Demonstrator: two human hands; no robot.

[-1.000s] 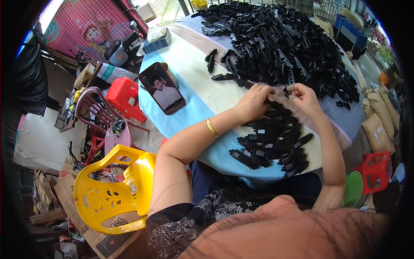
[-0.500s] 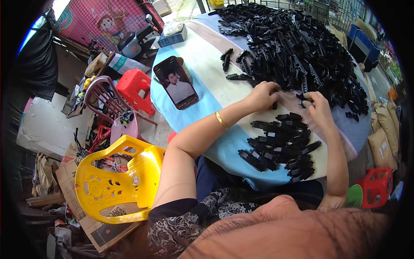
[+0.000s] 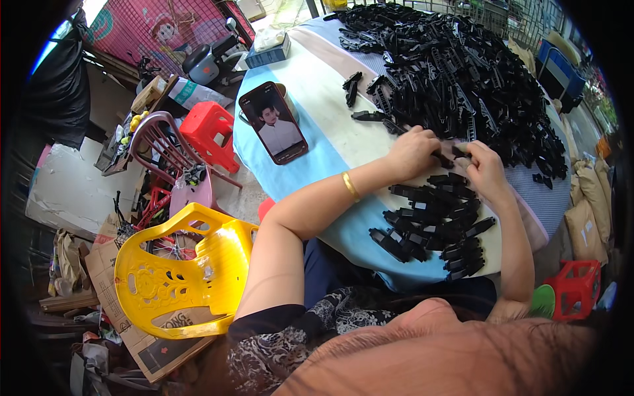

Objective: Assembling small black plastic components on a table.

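Forearms come in from the lower edge, and we see a gold bangle on the left wrist. Nearest us on the worktop lies a small stack of black plastic parts, laid roughly side by side, just under both hands. Left hand is curled narrow, fingers closed on a black part at the stack's far edge. Right hand is also curled, fingertips pinching another black piece; the two hands sit close together, the pieces nearly meeting between them. We cannot tell whether the two pieces touch.

Left of the hands, a phone leans propped on the worktop, screen lit with a person on it. Loose black parts lie between phone and hands. Beyond the hands, the big pile of the same black parts covers the far half of the worktop, touching the hands' area at its near rim. A blue box sits at the far left edge.

Off the worktop on the left: yellow chair close by, red stool farther, maroon chair beside it. On the right, a red crate and sacks by the worktop's edge.
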